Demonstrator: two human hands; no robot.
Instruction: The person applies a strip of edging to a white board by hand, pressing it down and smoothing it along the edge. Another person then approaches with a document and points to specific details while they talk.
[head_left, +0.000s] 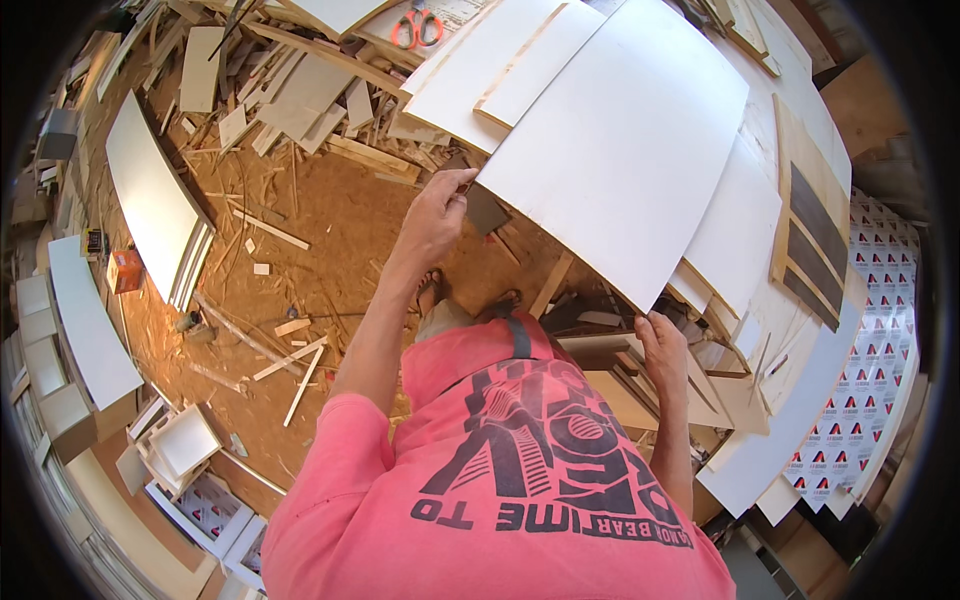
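Observation:
A large white board (625, 130) lies across the workbench in front of me, its near edge sticking out over the bench side. My left hand (438, 212) is closed at the board's near left corner, fingertips pinched against the edge. At the near right corner, my right hand (662, 348) grips the edge with the thumb showing along it; its other fingers are partly hidden. Under and beside this board lie more white panels, one (530, 60) at the left with a bare wood-coloured edge and another (738, 225) at the right.
Orange-handled scissors (417, 28) rest at the bench's far left. A slatted wooden panel (805, 220) lies at the right. Offcuts (310, 95) and wood strips litter the brown floor (320, 205). White boards (150, 190) stand stacked at the left, near an orange box (125, 271).

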